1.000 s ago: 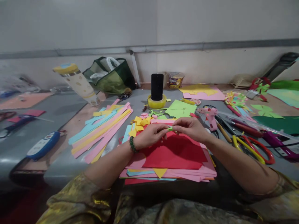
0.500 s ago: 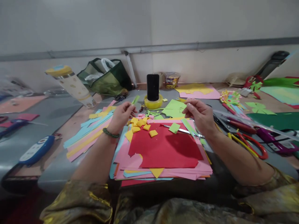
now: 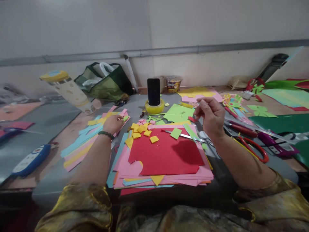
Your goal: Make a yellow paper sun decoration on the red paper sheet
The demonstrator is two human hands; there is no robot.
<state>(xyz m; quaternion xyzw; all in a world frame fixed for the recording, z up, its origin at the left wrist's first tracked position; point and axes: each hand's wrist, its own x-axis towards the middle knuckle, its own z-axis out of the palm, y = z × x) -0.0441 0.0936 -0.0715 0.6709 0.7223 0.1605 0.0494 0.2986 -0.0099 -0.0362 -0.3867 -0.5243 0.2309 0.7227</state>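
Note:
My left hand (image 3: 113, 124), with a dark bead bracelet on its wrist, has its fingers closed over the spread of coloured paper strips (image 3: 84, 140). A small green paper strip (image 3: 125, 119) shows at its fingertips. Above the right side of the paper stack, my right hand (image 3: 212, 116) is raised in a pinch; whatever is between those fingers is too small to make out. Red paper (image 3: 164, 154) tops the stack, bearing folded yellow paper pieces (image 3: 154, 139), a green paper square (image 3: 175, 133) and partly covered metal tweezers (image 3: 184, 135).
A phone (image 3: 154, 91) stands in a yellow tape roll (image 3: 154, 109) behind the stack. Red-handled scissors (image 3: 262, 156) and a purple glue gun (image 3: 277, 146) lie to the right. At left are a tilted tumbler (image 3: 72, 95), a green bag (image 3: 108, 87) and a blue-and-white power strip (image 3: 31, 160).
My left hand has moved left and down to the strips, its green paper strip now lower. The right hand stays raised in a pinch. The whole view has shifted slightly.

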